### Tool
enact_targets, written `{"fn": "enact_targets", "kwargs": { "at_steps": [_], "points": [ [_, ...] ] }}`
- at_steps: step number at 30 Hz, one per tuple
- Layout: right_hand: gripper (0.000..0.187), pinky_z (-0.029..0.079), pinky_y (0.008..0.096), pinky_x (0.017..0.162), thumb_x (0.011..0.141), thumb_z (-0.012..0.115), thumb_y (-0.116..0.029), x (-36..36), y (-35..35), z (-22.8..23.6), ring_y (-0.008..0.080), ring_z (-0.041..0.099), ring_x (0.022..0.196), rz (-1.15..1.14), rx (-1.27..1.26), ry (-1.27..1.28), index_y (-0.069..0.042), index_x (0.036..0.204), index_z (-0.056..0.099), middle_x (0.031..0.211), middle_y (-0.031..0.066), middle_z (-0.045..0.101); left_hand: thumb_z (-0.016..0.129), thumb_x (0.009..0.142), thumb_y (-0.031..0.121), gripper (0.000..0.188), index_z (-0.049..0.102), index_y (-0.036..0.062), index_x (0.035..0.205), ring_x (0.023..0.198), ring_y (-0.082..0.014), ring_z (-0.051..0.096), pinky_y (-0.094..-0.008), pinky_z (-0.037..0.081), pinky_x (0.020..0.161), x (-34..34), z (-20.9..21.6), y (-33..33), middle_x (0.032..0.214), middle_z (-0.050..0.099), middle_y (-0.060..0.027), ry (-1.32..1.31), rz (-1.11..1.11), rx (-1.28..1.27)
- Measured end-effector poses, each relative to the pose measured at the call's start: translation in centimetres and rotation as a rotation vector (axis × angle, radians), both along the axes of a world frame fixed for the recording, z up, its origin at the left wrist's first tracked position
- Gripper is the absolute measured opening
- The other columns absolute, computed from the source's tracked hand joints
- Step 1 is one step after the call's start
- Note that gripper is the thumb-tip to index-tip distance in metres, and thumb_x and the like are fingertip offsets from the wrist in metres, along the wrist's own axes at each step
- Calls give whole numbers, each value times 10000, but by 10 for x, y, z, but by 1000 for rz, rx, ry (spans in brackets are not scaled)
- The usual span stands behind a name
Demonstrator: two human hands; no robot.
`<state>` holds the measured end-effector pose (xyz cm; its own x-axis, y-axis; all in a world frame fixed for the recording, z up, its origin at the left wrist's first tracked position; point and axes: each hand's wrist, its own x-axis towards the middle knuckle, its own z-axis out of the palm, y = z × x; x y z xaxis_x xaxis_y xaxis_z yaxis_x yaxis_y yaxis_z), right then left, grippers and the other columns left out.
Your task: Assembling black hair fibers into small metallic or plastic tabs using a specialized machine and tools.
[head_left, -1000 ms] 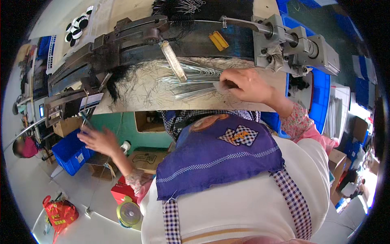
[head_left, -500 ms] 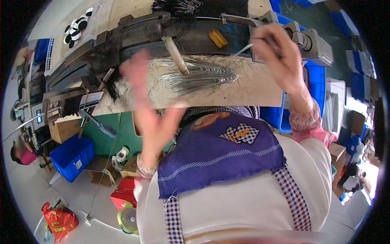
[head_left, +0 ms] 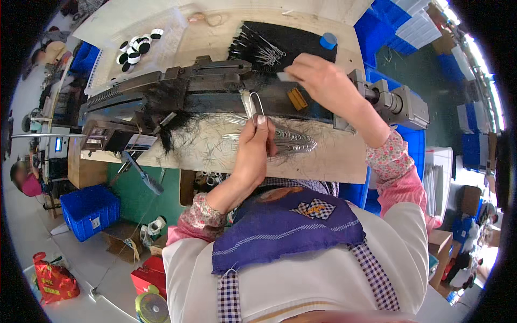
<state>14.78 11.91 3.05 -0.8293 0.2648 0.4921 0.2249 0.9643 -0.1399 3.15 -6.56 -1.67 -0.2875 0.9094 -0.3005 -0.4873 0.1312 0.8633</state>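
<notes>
My left hand (head_left: 256, 145) pinches a bent wire (head_left: 257, 100), whose rounded end points up toward the machine. Beneath and beside that hand, a pile of similar U-shaped wires (head_left: 293, 141) lies on the wooden tabletop (head_left: 336, 156). Over the right part of the dark metal machine (head_left: 207, 89), my right hand (head_left: 323, 78) has its fingers curled closed. A small light grey piece (head_left: 284, 77) sticks out at its fingertips; the rest of it is hidden. Below that hand, a yellow block (head_left: 297, 99) sits on the machine.
Finished-looking twisted wire pieces (head_left: 266, 51) lie on a black cloth (head_left: 307, 40) behind the machine, beside a blue cap (head_left: 328, 41). A clear tray (head_left: 175, 32) holds several black-and-white round pieces. Black bristles (head_left: 169, 132) litter the bench. A grey motor (head_left: 406, 105) stands right.
My left hand has moved from open above the bench to gripping a bent wire. My right hand has shifted left over the machine. The view has tilted, showing more of the far bench.
</notes>
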Motion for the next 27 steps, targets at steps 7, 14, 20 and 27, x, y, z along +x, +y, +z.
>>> {"fn": "enact_targets", "kwargs": {
  "at_steps": [7, 14, 20, 27],
  "points": [
    [107, 519, 342, 689, 721, 596, -86, -7, -3, -6, 248, 589, 827, -32, 63, -109, -67, 824, 573, 817, 76, 550, 451, 973, 139, 131, 516, 30, 940, 394, -39, 332, -192, 238, 326, -62, 72, -5, 841, 457, -24, -1005, -27, 431],
    [129, 517, 412, 718, 709, 563, -24, -26, 17, -2, 340, 604, 841, -111, -18, -52, -31, 837, 574, 837, 143, 571, 566, 931, 210, 165, 639, 62, 932, 458, -108, 429, -249, 327, 420, -78, 14, -49, 671, 550, -19, 232, 12, 366],
    [170, 478, 397, 725, 774, 641, -105, -43, 74, 7, 334, 594, 855, -53, -58, -128, -26, 918, 597, 895, 139, 591, 608, 851, 171, 208, 689, -12, 904, 655, -300, 649, -347, 477, 601, -22, 18, 79, 735, 634, -220, 939, -397, 221],
    [167, 476, 384, 714, 780, 663, -118, -3, 26, 8, 301, 586, 802, 169, -222, -137, -11, 894, 605, 821, 124, 558, 625, 761, 140, 129, 688, 30, 742, 697, -272, 658, -388, 501, 611, -48, 21, 103, 752, 649, -143, 1795, -172, 346]
  ]
}}
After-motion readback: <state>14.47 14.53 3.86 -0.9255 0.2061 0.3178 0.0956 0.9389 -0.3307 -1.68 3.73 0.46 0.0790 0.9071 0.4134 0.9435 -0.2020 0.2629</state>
